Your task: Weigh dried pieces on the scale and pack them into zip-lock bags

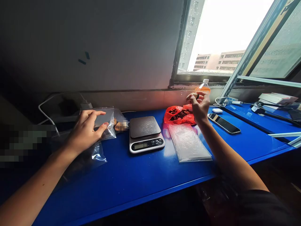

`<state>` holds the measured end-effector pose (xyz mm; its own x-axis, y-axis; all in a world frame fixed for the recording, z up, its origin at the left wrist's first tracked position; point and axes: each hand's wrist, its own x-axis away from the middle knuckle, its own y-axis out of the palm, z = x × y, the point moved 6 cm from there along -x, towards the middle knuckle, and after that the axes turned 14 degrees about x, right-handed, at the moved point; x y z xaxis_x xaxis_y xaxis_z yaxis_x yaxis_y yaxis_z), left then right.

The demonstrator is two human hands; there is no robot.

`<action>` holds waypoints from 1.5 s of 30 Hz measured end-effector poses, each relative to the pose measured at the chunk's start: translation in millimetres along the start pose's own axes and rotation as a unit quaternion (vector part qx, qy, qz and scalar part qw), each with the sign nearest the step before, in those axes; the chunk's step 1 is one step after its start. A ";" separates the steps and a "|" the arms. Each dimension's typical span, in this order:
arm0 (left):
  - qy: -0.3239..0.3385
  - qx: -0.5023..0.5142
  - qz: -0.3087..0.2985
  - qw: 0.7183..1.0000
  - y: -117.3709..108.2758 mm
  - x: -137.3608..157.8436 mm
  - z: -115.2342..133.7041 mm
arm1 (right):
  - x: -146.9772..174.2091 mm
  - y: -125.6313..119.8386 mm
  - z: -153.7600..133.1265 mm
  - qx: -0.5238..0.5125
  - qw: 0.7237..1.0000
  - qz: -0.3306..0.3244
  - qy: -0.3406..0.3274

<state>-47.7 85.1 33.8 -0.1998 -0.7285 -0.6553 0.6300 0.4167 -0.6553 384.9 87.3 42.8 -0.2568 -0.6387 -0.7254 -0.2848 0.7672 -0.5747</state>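
Observation:
My left hand is at the left, its thumb and fingers apart, over clear plastic bags; whether it touches them I cannot tell. One bag beside it has brown pieces inside. My right hand is raised above the right side of a red plastic bag full of dark dried pieces. Its fingers are curled together, with a small dark spot near them; what they hold, if anything, I cannot make out. Between the hands a digital kitchen scale has a bare plate and a lit display.
A stack of flat clear bags lies right of the scale. Farther right are a phone and a white earbud case. A bottle of orange drink stands by the window. A metal frame rises over the blue table.

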 end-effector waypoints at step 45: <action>-0.079 0.056 -0.048 0.994 -11.7 5.4 0.4 | -6.3 39.9 53.1 0.352 0.888 -0.253 -0.156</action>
<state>-55.8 76.1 38.1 -0.1481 -0.8427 -0.5176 0.6950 0.2837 -0.6607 424.2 125.0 4.3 0.0386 -0.9490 -0.3130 0.3849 0.3032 -0.8717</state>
